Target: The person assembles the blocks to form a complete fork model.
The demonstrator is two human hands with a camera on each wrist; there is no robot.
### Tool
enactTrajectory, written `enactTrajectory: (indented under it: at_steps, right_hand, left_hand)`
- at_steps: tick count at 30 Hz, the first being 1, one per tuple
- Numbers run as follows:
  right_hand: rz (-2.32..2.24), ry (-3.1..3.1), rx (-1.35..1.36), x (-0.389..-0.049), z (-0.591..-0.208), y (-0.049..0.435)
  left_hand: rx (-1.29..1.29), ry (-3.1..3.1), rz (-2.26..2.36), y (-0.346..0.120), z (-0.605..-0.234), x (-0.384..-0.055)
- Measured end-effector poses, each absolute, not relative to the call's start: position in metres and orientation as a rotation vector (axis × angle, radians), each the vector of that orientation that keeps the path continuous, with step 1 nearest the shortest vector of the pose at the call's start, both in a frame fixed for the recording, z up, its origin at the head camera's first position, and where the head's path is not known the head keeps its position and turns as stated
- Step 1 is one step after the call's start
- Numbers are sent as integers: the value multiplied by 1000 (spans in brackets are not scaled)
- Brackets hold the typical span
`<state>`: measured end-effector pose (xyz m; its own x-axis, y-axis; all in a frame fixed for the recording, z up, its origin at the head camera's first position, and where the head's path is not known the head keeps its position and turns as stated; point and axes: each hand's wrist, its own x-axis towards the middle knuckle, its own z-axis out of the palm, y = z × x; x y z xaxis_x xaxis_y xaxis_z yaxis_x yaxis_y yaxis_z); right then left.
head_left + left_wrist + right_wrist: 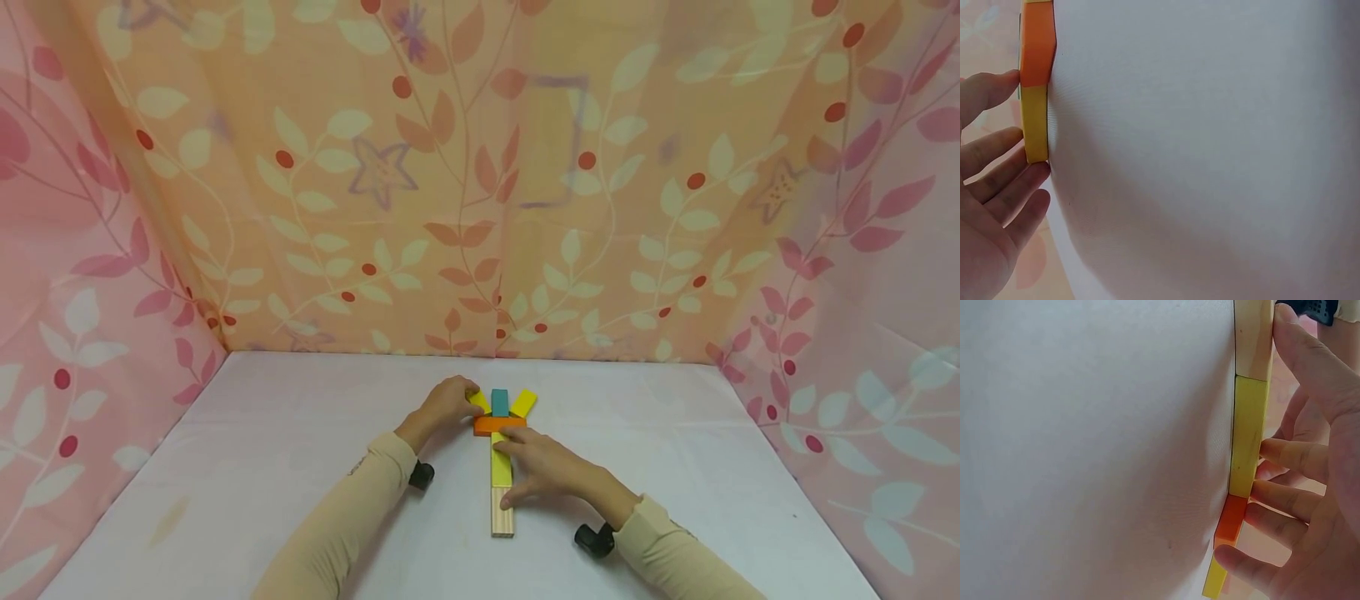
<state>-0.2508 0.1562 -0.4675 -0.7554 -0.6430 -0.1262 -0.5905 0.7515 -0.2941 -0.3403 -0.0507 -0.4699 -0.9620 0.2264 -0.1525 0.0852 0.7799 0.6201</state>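
Observation:
On the white table several wooden blocks lie flat in a flower-like figure. My left hand (448,402) has the upper-left yellow block (1036,125) between thumb and fingers; its thumb tip is by the orange block (1039,44). A teal block (500,402) and another yellow block (525,403) fan out above the orange one. Below it run a long yellow block (1249,434) and a plain wood block (502,521) end to end. My right hand (546,462) lies over this column, fingers spread, touching the blocks, the thumb on the plain wood one.
Floral cloth walls (465,208) enclose the table (225,467) at the back and both sides. A black wrist camera (595,541) is on the right wrist and another black camera (422,476) on the left, both low over the tabletop.

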Motion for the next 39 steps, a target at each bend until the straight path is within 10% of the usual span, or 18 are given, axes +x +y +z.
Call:
enactTrajectory:
  at_steps: [39]
  right_hand:
    - [-366,2732,-1011,-251,-464,158]
  left_hand:
    - [325,2775,901,-51,-469,-339]
